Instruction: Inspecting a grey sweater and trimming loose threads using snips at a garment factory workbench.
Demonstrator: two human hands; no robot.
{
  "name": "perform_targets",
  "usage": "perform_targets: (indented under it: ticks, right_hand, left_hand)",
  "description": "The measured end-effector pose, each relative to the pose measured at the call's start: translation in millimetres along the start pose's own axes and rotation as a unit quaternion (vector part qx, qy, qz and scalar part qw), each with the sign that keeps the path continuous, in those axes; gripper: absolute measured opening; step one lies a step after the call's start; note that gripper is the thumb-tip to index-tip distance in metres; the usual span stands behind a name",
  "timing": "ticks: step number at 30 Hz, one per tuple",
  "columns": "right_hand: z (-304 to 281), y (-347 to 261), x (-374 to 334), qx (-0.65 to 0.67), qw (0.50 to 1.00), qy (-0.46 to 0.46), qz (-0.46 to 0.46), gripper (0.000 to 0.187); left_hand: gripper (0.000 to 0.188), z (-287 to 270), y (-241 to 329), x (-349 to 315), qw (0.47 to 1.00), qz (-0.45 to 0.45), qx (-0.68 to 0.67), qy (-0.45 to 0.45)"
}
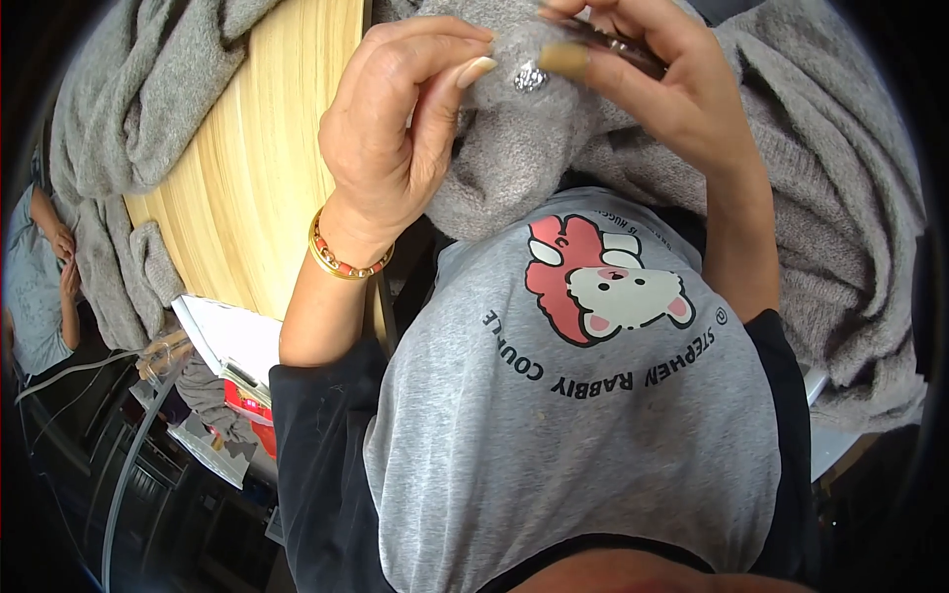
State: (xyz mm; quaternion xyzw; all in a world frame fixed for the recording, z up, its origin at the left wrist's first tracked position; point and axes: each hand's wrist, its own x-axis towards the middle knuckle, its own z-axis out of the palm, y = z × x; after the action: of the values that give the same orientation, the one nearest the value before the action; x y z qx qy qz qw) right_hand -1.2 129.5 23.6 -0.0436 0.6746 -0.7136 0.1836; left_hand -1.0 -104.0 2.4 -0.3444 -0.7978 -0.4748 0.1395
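Note:
A fuzzy grey-beige knit garment (pixel 514 158) lies in front of me, with a shiny silver, faceted button (pixel 530 76) on it between my hands. My left hand (pixel 390 128), with a gold and a red-beaded bracelet at the wrist, is just left of the button. Its thumb and forefinger are pinched together, and whatever they grip is too fine to make out. On the right, my right hand (pixel 672 84) grips a slim dark tool (pixel 618 44) with small metallic spots. A blurred tan-yellow cover (pixel 563 59) appears on the thumb's end, close to the button.
Wooden tabletop (pixel 287 148) at left carries more grey knitwear (pixel 148 89). Knit fabric (pixel 820 178) also heaps at right. A white box (pixel 227 331) and a red packet (pixel 249 400) sit by the table's near corner. Another person (pixel 40 267) is at far left.

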Motion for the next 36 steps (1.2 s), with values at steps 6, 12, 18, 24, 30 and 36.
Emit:
perform_targets:
  ticks: [6,12,18,24,30,36]
  right_hand:
    - [0.1,-7.0,-11.0,-0.100,0.990,0.011,-0.101,0.030]
    - [-6.3,-6.6,-7.7,-0.246,0.951,-0.002,-0.187,0.039]
    - [-9.4,-3.9,-6.3,-0.211,0.959,-0.029,-0.190,0.036]
    - [-7.9,-7.7,-8.8,-0.199,0.961,-0.051,-0.186,0.032]
    - [-7.2,-11.2,-12.5,-0.213,0.958,-0.041,-0.186,0.031]
    - [-7.9,-11.1,-15.2,-0.215,0.958,-0.024,-0.189,0.031]
  left_hand:
    - [0.012,-1.4,-7.7,-0.4,0.999,0.040,0.010,0.015]
    - [0.013,-3.5,3.1,3.9,0.996,0.031,0.079,-0.002]
    - [0.014,-2.0,-2.7,4.0,0.996,0.069,0.063,0.007]
    - [0.015,-0.2,1.9,3.6,1.000,0.006,0.027,0.000]
    - [0.016,-0.7,-2.1,2.4,0.998,0.037,0.044,0.002]
    - [0.018,0.1,-0.1,2.2,0.999,0.033,0.030,0.003]
